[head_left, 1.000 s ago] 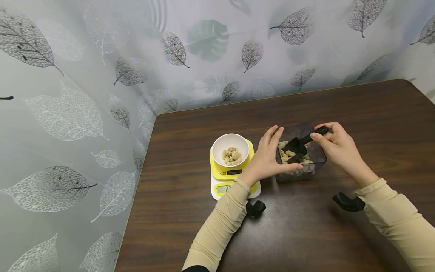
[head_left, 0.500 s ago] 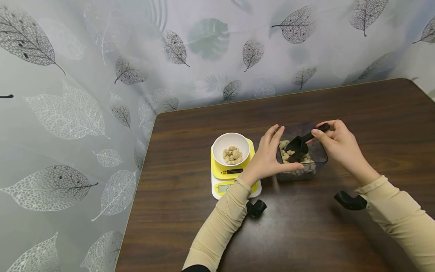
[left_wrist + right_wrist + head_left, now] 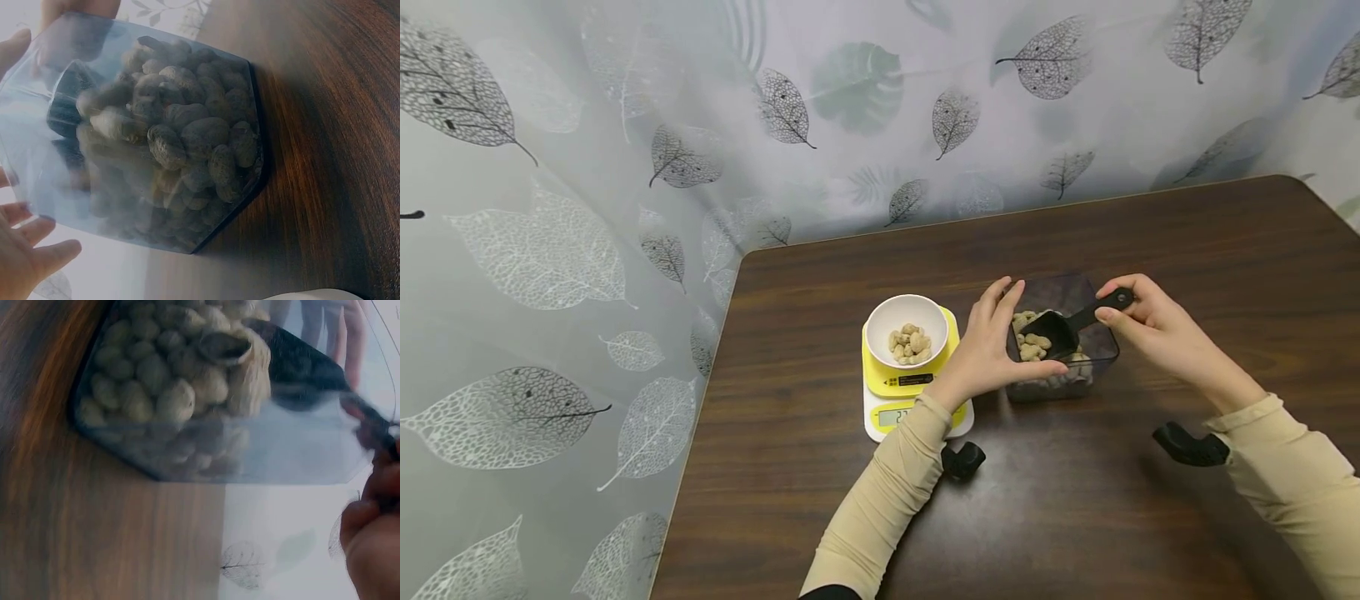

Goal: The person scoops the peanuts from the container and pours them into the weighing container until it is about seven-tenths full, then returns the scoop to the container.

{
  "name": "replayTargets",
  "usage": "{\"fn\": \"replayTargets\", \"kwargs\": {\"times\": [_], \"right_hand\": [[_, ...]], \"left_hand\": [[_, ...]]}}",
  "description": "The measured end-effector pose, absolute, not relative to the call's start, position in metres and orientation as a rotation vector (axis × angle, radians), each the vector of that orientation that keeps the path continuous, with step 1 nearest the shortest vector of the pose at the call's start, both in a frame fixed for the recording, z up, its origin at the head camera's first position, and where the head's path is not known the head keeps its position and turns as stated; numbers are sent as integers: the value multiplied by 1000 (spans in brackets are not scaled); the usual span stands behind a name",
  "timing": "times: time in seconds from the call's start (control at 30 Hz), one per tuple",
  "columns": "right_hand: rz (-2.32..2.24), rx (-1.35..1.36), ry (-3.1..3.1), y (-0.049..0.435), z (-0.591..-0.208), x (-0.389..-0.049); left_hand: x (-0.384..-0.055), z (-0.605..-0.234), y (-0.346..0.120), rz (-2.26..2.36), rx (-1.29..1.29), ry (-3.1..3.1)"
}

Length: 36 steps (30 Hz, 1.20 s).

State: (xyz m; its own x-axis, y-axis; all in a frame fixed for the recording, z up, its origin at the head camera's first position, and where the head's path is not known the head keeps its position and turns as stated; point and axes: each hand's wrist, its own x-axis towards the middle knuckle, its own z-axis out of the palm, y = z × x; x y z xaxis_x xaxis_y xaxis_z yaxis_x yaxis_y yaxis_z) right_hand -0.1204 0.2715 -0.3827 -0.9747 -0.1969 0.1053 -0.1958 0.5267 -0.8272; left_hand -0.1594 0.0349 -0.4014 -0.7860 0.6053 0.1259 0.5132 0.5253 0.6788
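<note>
My right hand [image 3: 1153, 325] pinches the handle of a black scoop [image 3: 1058, 335], whose bowl lies tilted among peanuts in their shells [image 3: 1034, 346]. The peanuts fill the lower part of a clear plastic box [image 3: 1101, 346]. My left hand [image 3: 988, 346] grips the box at its left end, thumb along the near rim and fingers at the far side. Through the box wall, the left wrist view shows the heaped peanuts [image 3: 187, 134] and the dark scoop [image 3: 70, 100]. In the right wrist view the scoop [image 3: 300, 369] overlaps the pile's upper edge.
Left of the box, a white bowl [image 3: 886, 321] holding several peanuts stands on a yellow and white kitchen scale [image 3: 874, 396] with a lit display. All rest on a dark wooden table [image 3: 775, 467]. A leaf-patterned curtain [image 3: 850, 167] hangs behind and to the left.
The scoop has turned and settled lower toward the left, with peanuts now showing at its mouth. My right hand has shifted slightly down and right. The left hand holds its place.
</note>
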Motion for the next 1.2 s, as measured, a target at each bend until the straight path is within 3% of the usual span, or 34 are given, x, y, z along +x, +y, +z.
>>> {"fn": "replayTargets", "kwargs": {"times": [0.13, 0.53, 0.97, 1.2], "right_hand": [[-1556, -423, 2695, 274, -385, -119], [-1493, -150, 2793, 261, -384, -129], [-1258, -83, 2910, 263, -373, -133], [-1455, -301, 2717, 270, -377, -129]], "left_hand": [[-160, -403, 35, 1113, 977, 2632], [-160, -403, 35, 1096, 969, 2638], [-159, -401, 39, 1097, 963, 2609], [-160, -400, 36, 1105, 948, 2621]]}}
